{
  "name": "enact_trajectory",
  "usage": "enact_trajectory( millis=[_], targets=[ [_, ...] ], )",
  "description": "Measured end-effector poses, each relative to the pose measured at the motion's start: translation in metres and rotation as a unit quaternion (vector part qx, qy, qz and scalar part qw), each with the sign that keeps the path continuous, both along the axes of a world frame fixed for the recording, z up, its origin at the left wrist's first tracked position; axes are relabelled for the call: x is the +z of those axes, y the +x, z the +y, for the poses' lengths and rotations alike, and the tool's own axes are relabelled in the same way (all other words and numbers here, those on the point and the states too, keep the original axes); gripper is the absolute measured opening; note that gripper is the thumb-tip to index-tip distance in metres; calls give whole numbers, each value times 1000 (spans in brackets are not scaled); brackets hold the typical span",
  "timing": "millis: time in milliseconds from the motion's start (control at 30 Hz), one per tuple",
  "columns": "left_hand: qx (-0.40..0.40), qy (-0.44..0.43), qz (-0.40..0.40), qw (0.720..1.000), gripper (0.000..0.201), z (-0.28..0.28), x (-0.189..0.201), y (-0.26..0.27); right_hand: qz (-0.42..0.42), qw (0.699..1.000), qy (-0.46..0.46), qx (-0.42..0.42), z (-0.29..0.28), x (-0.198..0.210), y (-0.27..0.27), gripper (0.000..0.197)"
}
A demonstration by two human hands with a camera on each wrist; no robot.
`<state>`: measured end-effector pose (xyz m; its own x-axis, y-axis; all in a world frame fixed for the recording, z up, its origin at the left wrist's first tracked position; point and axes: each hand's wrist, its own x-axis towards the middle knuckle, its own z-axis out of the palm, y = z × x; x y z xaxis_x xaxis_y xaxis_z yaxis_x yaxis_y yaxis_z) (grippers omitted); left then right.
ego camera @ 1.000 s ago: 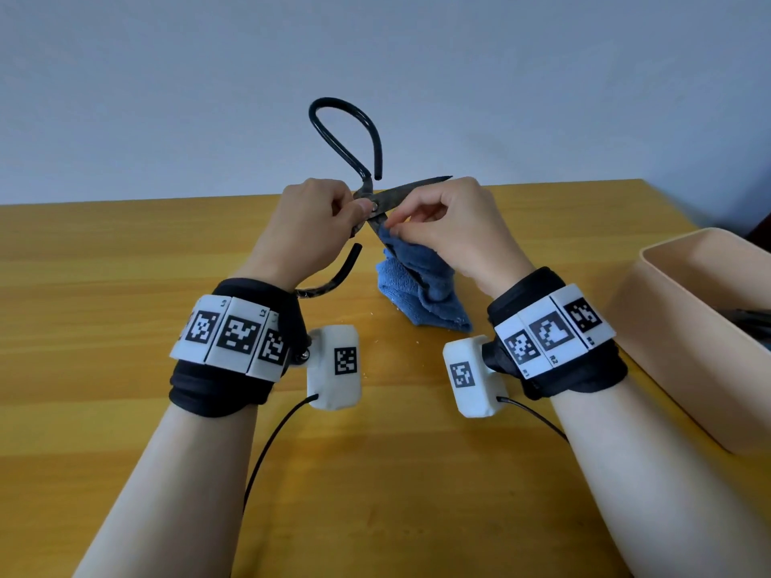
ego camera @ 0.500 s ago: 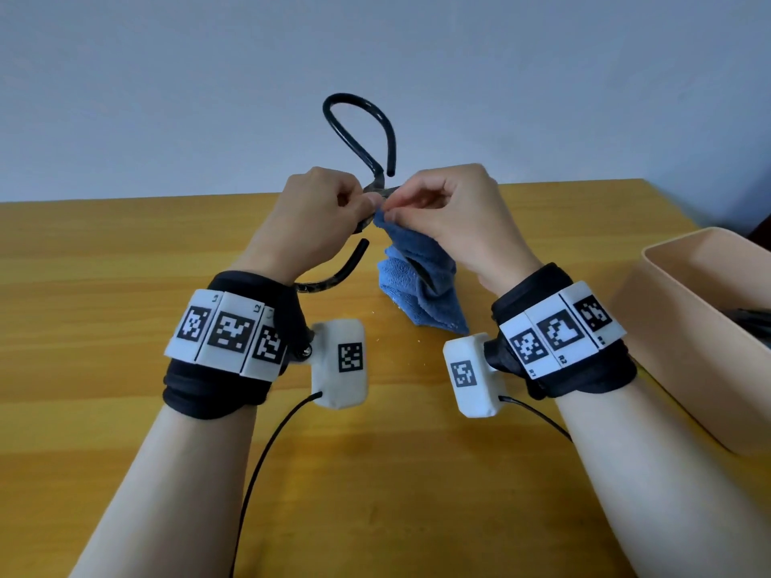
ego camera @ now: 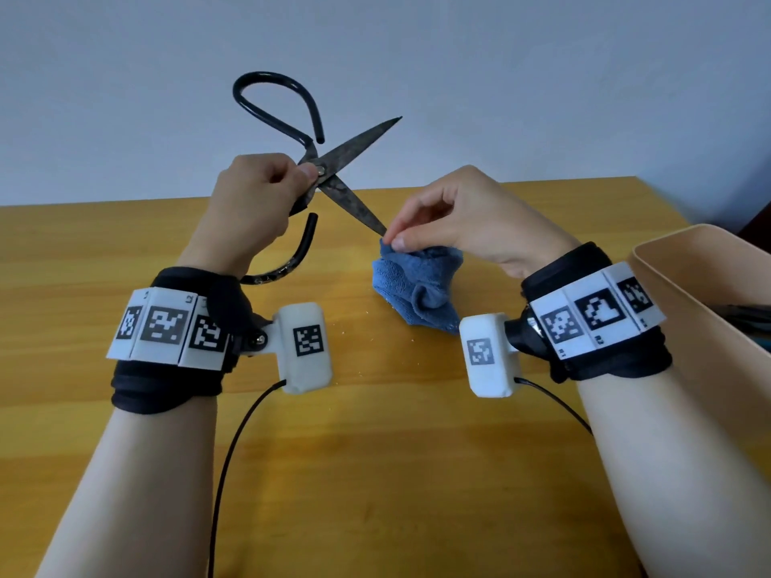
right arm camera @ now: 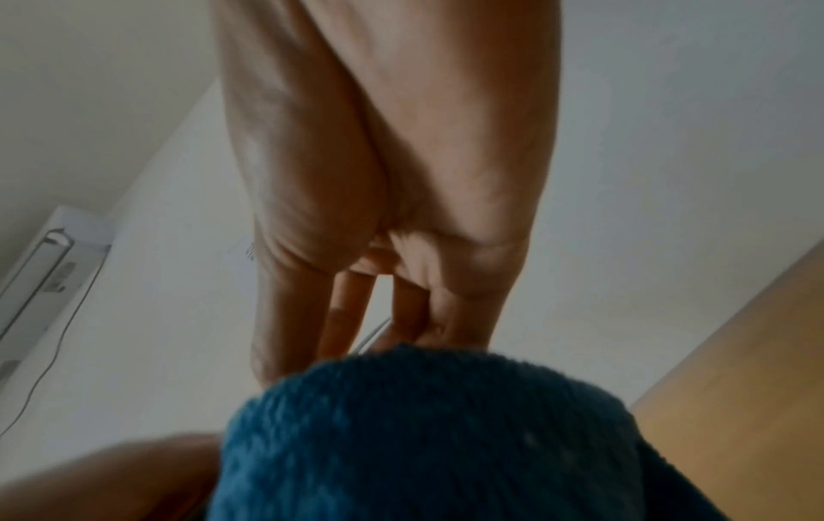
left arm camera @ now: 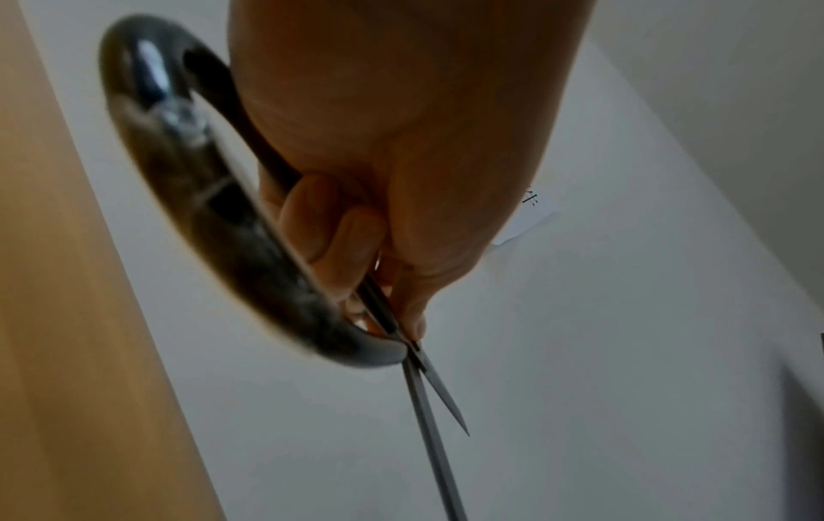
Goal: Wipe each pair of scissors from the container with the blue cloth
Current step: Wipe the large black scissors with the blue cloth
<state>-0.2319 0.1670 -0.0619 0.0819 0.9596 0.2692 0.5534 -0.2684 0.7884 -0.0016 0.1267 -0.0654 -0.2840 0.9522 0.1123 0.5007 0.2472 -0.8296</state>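
Black scissors (ego camera: 338, 168) with large loop handles are held above the wooden table (ego camera: 83, 252), blades spread wide apart. My left hand (ego camera: 254, 198) grips them at the pivot and lower handle; the left wrist view shows the fingers round the shank of the scissors (left arm camera: 428, 394). My right hand (ego camera: 454, 219) pinches the blue cloth (ego camera: 417, 285) round the tip of the lower blade. The cloth (right arm camera: 428, 433) bunches and hangs below that hand. The upper blade points up to the right, bare.
A beige container (ego camera: 709, 310) stands at the right table edge, with dark scissors partly seen inside. Wrist bands with printed markers and white camera boxes sit on both wrists; black cables run toward me. A plain wall lies behind.
My right hand has slid the cloth from the pivot down along the lower blade to its tip. The hands have moved apart, and the blades now show spread wide.
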Motion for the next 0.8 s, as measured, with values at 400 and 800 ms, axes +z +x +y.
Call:
enact_trajectory(
  millis=[400,800],
  targets=[
    [-78,-14,-2,997,40,-6,1,17,253,961,-89,-73,8,-7,8,10],
    [-95,1,-37,995,40,-6,-3,31,407,899,-154,-50,10,-5,-2,15]
  ],
)
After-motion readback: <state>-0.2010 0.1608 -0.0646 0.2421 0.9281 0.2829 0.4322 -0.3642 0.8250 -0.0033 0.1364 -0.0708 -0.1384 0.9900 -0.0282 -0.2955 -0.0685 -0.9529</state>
